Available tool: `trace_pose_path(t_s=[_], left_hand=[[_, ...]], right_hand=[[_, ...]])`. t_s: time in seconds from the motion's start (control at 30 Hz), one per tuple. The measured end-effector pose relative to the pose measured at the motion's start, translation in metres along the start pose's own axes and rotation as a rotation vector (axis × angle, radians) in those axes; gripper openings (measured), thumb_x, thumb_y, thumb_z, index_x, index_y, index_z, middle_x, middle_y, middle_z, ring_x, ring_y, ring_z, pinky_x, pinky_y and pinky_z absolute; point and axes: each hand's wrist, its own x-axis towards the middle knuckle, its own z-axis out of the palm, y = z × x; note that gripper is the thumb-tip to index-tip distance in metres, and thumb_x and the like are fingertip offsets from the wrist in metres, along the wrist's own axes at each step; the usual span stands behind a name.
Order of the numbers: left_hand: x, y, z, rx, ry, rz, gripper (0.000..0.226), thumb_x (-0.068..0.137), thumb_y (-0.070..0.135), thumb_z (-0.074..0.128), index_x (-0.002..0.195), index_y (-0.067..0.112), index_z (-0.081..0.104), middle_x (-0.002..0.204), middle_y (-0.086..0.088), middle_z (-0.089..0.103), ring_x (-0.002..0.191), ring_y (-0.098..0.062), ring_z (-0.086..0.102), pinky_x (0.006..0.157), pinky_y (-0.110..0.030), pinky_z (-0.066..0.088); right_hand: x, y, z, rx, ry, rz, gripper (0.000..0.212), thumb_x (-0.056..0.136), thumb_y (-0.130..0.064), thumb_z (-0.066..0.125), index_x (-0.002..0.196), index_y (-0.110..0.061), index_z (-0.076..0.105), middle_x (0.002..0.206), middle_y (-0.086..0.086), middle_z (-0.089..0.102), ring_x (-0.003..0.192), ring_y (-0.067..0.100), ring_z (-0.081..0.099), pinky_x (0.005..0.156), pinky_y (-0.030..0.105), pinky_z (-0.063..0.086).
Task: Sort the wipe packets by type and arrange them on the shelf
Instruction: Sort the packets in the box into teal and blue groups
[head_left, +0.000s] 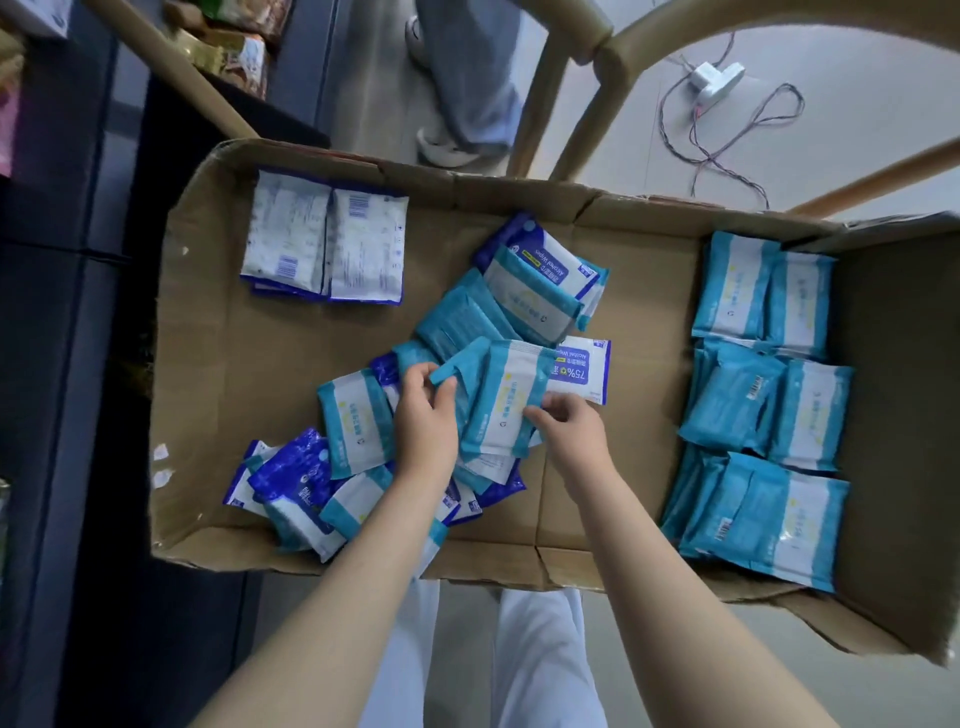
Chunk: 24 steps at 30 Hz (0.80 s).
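A flat cardboard box (234, 364) holds wipe packets. A mixed heap (498, 312) of light blue and dark blue packets lies in its middle. My left hand (423, 415) pinches the corner of a light blue packet (460, 376) in the heap. Next to it, my right hand (569, 431) grips the lower edge of another light blue packet (509, 400) with a white panel. Sorted light blue packets (763, 405) lie in rows on the right. Two dark blue packets (327, 244) lie face down at the far left.
The box rests on a wooden chair frame (566, 78). A dark shelf unit (67, 260) with goods stands at the left. A white power strip (714, 80) with cables lies on the floor beyond. Another person's legs (462, 78) stand behind the box.
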Motion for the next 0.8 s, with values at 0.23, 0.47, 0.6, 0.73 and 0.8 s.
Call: trace_pose_path(t_s=[0.23, 0.47, 0.6, 0.73, 0.8], left_hand=[[-0.024, 0.027, 0.014, -0.304, -0.034, -0.003, 0.015, 0.101, 0.021, 0.051, 0.1, 0.035, 0.048, 0.095, 0.012, 0.07, 0.093, -0.007, 0.066, 0.084, -0.036, 0.055], [-0.052, 0.061, 0.128, -0.35, -0.318, -0.059, 0.008, 0.102, 0.022, 0.051, 0.105, 0.028, 0.055, 0.103, 0.009, 0.071, 0.098, -0.01, 0.068, 0.078, -0.031, 0.057], [-0.059, 0.068, 0.203, -0.321, -0.457, -0.083, 0.008, 0.101, 0.016, 0.053, 0.107, 0.016, 0.058, 0.099, 0.0, 0.069, 0.083, -0.008, 0.066, 0.069, -0.023, 0.051], [-0.063, 0.07, 0.251, -0.262, -0.471, -0.045, 0.014, 0.099, 0.018, 0.057, 0.111, 0.012, 0.061, 0.1, 0.001, 0.068, 0.084, -0.007, 0.065, 0.075, -0.026, 0.054], [-0.067, 0.071, 0.269, -0.266, -0.448, -0.026, 0.021, 0.097, 0.021, 0.061, 0.116, 0.012, 0.062, 0.108, -0.001, 0.068, 0.092, -0.011, 0.066, 0.085, -0.029, 0.056]], right_hand=[[-0.009, 0.009, -0.066, 0.313, 0.105, -0.044, 0.011, 0.095, -0.006, 0.062, 0.103, -0.014, 0.059, 0.1, -0.002, 0.066, 0.092, 0.009, 0.062, 0.077, 0.018, 0.052], [0.0, 0.037, -0.215, 0.153, 0.449, -0.066, 0.031, 0.099, -0.013, 0.058, 0.13, -0.011, 0.058, 0.121, 0.008, 0.062, 0.115, 0.022, 0.06, 0.106, 0.04, 0.047], [0.015, 0.047, -0.268, 0.027, 0.505, -0.064, 0.027, 0.099, -0.012, 0.055, 0.125, -0.012, 0.062, 0.115, 0.001, 0.064, 0.109, 0.019, 0.061, 0.102, 0.043, 0.05], [0.032, 0.056, -0.287, -0.077, 0.524, -0.103, 0.025, 0.098, -0.009, 0.054, 0.121, -0.009, 0.062, 0.111, 0.004, 0.064, 0.101, 0.019, 0.058, 0.089, 0.027, 0.045], [0.038, 0.062, -0.286, -0.165, 0.544, -0.133, 0.024, 0.097, -0.008, 0.053, 0.119, -0.007, 0.062, 0.114, 0.008, 0.063, 0.101, 0.017, 0.056, 0.086, 0.022, 0.039]])
